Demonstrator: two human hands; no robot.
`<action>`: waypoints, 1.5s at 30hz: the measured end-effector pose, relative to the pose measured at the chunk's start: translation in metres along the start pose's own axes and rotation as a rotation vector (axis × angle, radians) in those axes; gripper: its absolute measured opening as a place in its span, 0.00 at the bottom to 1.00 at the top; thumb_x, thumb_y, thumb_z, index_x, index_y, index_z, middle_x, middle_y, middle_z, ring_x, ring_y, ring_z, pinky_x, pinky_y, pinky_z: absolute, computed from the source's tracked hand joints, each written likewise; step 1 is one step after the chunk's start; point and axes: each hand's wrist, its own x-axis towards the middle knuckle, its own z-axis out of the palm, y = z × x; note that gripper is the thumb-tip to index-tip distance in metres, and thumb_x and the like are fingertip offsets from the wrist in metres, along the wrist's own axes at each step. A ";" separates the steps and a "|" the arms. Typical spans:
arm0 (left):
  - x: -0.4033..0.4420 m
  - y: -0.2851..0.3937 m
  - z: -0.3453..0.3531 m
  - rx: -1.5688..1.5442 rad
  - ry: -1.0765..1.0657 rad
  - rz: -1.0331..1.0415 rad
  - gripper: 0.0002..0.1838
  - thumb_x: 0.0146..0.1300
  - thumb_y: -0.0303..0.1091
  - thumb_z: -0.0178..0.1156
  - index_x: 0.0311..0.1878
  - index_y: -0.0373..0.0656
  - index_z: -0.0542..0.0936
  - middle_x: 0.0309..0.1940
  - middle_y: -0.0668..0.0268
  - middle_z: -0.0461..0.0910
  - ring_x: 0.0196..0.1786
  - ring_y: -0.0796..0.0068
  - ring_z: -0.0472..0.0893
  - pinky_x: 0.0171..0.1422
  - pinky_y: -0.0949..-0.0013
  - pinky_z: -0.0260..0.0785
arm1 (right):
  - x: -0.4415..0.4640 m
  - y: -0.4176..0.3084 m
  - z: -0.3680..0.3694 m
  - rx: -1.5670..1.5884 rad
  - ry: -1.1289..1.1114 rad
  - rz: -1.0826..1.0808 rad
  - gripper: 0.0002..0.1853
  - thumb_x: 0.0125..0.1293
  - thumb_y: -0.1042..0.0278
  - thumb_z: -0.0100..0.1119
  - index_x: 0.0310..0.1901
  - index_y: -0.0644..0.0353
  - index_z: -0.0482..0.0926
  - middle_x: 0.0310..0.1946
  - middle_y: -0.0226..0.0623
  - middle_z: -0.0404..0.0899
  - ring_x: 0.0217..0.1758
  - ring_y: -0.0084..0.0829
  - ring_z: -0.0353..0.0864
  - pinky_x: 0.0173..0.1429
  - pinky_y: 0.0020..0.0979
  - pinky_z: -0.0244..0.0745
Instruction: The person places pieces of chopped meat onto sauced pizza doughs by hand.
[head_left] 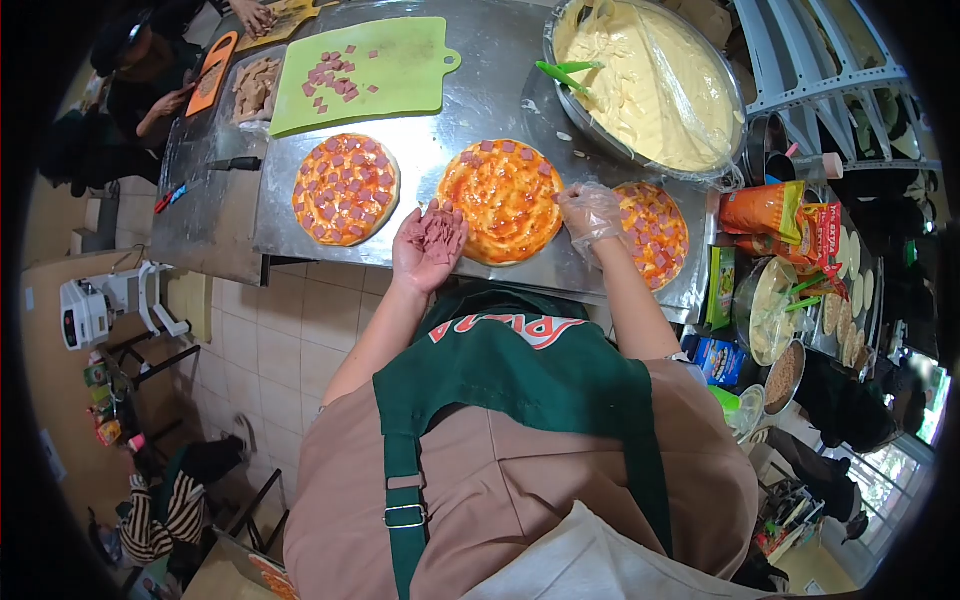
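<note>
My bare left hand (pixel 428 248) is cupped palm up with a pile of diced ham (pixel 437 236) in it, at the left edge of the middle pizza (pixel 498 205). That pizza has red sauce all over and a few ham cubes along its top rim. My right hand (pixel 590 215), in a clear plastic glove, is at the pizza's right edge with its fingers drawn together; what they hold, if anything, is hidden. Ham cubes cover the left pizza (pixel 345 190) and the right pizza (pixel 652 235), which my right hand and wrist partly hide.
A green cutting board (pixel 400 85) with ham cubes lies at the back left, a knife (pixel 235 164) beside it. A big bowl (pixel 735 120) of pale yellow cream stands at the back right. Packets (pixel 765 210) crowd the right end. Another person's hands are at the far left.
</note>
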 end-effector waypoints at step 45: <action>0.012 0.028 0.008 0.075 -0.043 -0.154 0.17 0.62 0.40 0.42 0.49 0.43 0.68 0.49 0.57 0.71 0.55 0.56 0.68 0.59 0.55 0.61 | -0.058 -0.128 -0.002 0.192 -0.024 -0.550 0.11 0.50 0.60 0.53 0.31 0.57 0.78 0.30 0.41 0.76 0.36 0.39 0.75 0.42 0.36 0.69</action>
